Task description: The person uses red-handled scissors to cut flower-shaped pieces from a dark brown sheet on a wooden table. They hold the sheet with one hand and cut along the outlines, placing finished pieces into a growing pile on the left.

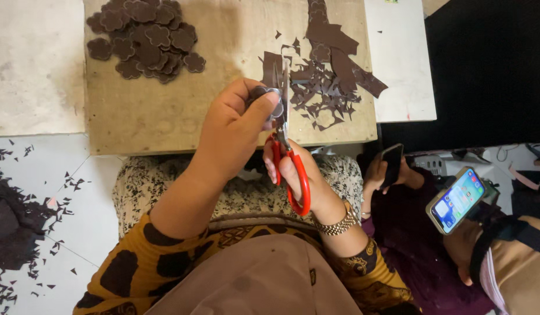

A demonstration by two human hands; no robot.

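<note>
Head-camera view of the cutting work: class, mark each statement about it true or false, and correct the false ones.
1. The right hand holds red-handled scissors. True.
2. The left hand is empty. False: its fingers hold a small dark piece at the blades.
3. A pile of flower-shaped cutouts lies on the board's far left. True.
4. The dark scraps lie left of the cutouts. False: they lie to the right.
5. The wooden board is bare. False: cutouts and scraps lie on it.

Board [165, 116] ahead: flower cutouts [143, 38] far left on it, scraps [328, 76] right. Hands with scissors [287, 157] between, near edge. Two phones right.
</note>
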